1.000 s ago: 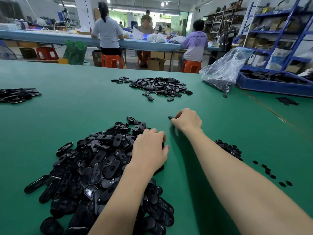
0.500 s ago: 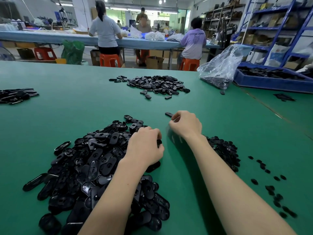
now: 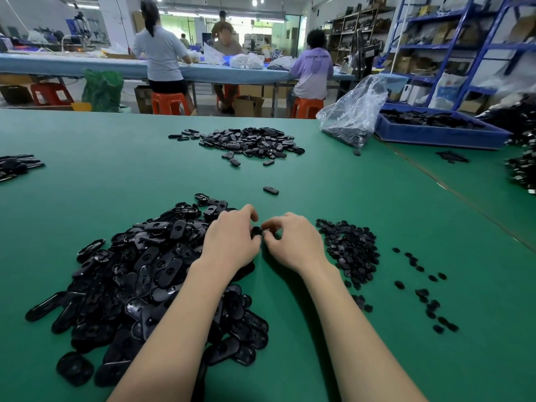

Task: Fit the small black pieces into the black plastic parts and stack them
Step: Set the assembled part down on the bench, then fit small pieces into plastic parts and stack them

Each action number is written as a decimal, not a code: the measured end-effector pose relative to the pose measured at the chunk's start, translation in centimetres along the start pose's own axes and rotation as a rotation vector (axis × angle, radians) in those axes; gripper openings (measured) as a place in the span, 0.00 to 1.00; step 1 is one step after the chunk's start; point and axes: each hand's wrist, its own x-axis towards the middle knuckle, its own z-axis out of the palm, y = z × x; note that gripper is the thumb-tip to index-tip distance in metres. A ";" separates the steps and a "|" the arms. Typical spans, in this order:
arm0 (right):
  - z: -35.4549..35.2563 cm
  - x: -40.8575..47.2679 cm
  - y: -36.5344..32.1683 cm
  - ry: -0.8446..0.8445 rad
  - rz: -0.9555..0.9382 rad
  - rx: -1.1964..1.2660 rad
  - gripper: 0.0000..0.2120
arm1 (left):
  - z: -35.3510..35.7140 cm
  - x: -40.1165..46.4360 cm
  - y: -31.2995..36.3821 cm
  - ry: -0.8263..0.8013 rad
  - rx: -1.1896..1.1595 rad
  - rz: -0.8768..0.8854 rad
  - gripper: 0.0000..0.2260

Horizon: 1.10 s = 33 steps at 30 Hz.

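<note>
Left hand (image 3: pixel 232 245) grips a black part (image 3: pixel 256 231) while the right hand (image 3: pixel 293 242) pinches at it, apparently pressing in a small piece, both meeting mid-counter (image 3: pixel 319 181) between part pile (image 3: pixel 139 274) left and piece pile (image 3: pixel 351 248) right for short reaches.

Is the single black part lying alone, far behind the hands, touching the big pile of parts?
Apart. The head view shows green table all around the single part, separating it from the big pile.

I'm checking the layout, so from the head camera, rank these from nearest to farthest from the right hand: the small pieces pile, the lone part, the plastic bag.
From the right hand:
1. small pieces pile, just right of it.
2. lone part, ahead on the mat.
3. plastic bag, far right edge.
</note>
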 end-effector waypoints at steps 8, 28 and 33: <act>-0.3 0.0 0.2 0.048 0.032 0.119 0.07 | 0.1 0.0 0.0 0.019 -0.131 0.021 0.12; -1.2 0.0 1.1 0.152 0.050 0.221 0.04 | 0.3 0.7 -0.7 -0.039 -0.167 0.015 0.10; -2.4 0.3 1.5 0.164 0.193 -0.094 0.12 | 0.3 0.8 -0.8 0.037 -0.145 -0.002 0.08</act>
